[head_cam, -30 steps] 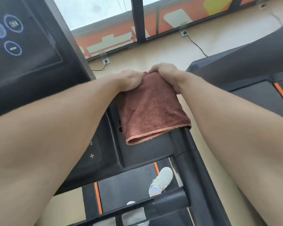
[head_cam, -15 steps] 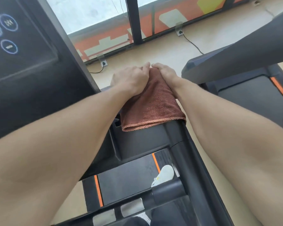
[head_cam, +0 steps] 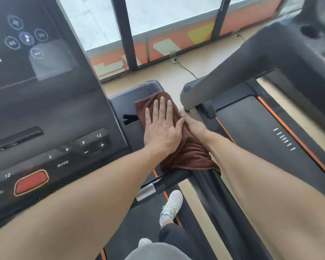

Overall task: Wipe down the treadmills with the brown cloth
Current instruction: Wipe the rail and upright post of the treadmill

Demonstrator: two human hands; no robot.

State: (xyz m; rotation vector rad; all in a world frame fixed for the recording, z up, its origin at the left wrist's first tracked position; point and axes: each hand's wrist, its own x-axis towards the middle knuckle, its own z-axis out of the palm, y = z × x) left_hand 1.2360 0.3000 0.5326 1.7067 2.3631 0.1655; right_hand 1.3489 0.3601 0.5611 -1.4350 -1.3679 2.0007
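Left hand (head_cam: 161,126) flat on brown cloth (head_cam: 188,151), right hand (head_cam: 192,126) clutching its edge, treadmill (head_cam: 124,102) armrest

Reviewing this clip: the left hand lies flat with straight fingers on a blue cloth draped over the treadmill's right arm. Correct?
Not quite. The head view shows the cloth is brown, not blue. The rest holds: the left hand lies flat, fingers straight, on it over the treadmill's right arm.

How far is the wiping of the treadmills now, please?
Done: cannot tell; no surface shows it. In hand: left hand presses the brown cloth flat on the near treadmill's side arm, right hand at its edge. Left: seemingly the neighbouring treadmill.
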